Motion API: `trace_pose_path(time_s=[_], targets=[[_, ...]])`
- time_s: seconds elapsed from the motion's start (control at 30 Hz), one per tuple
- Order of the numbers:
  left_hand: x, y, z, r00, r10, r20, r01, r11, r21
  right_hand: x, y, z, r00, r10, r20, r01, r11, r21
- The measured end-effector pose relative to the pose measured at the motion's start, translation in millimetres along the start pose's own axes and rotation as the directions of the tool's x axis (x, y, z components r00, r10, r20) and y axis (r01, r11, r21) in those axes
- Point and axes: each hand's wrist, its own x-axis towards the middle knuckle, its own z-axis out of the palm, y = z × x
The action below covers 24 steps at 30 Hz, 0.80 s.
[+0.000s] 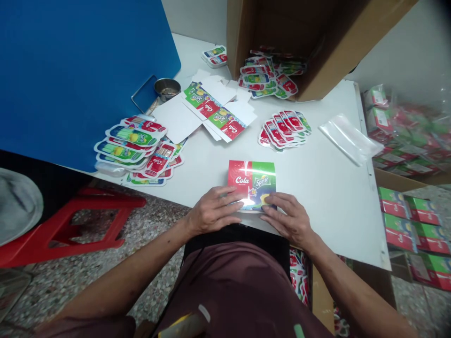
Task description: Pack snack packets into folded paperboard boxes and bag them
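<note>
Cola-Sprite card [252, 185] at white table's [331, 192] near edge. Left hand [214, 211] and right hand [293, 219] at its sides, fingers loosely extended; cannot tell whether gripping.

I lose parts of the lower sides of the Cola-and-Sprite card [252, 176] beneath the fingers of the left hand [214, 211] and right hand [291, 218]; the print under "Cola" is too small for me to read. The top edge crops the cardboard box [352, 42], the left edge the red stool [128, 202]. The stacked packs [416, 122] blur, perhaps plastic-wrapped.
</note>
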Motion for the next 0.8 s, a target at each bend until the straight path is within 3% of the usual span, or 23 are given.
trace_pose_path(time_s=[0.13,0.27,0.43,0.53,0.63,0.73,0.8], targets=[[-7.9,-0.2,14.3,0.992,-0.007,-0.129,0.021,0.994,0.106,-11.4,-0.2,14.9,0.995,-0.012,-0.094,0.005,0.997,-0.081],[-11.2,1.1,20.2,0.986,-0.069,-0.151,0.080,0.994,0.068,-11.9,1.2,16.3,0.996,0.002,-0.093,-0.008,0.998,-0.064],[-21.9,7.4,26.2,0.918,-0.363,-0.163,0.342,0.929,-0.144,-12.9,7.9,18.7,0.953,0.304,-0.011,-0.302,0.951,0.062],[-17.8,17.7,26.9,0.876,-0.448,-0.181,0.419,0.891,-0.175,-12.6,4.4,28.1,0.919,0.393,0.026,-0.393,0.912,0.113],[12.7,25.8,12.4,0.803,-0.560,-0.207,0.533,0.828,-0.173,4.9,-9.8,22.6,0.870,0.490,-0.058,-0.481,0.868,0.119],[63.0,15.4,-11.7,0.712,-0.690,-0.130,0.671,0.723,-0.165,45.1,-19.3,-1.0,0.760,0.646,-0.072,-0.638,0.763,0.101],[96.0,-5.1,-22.0,0.710,-0.702,-0.054,0.692,0.710,-0.128,76.8,-12.8,-17.3,0.683,0.730,-0.024,-0.729,0.683,0.038]])
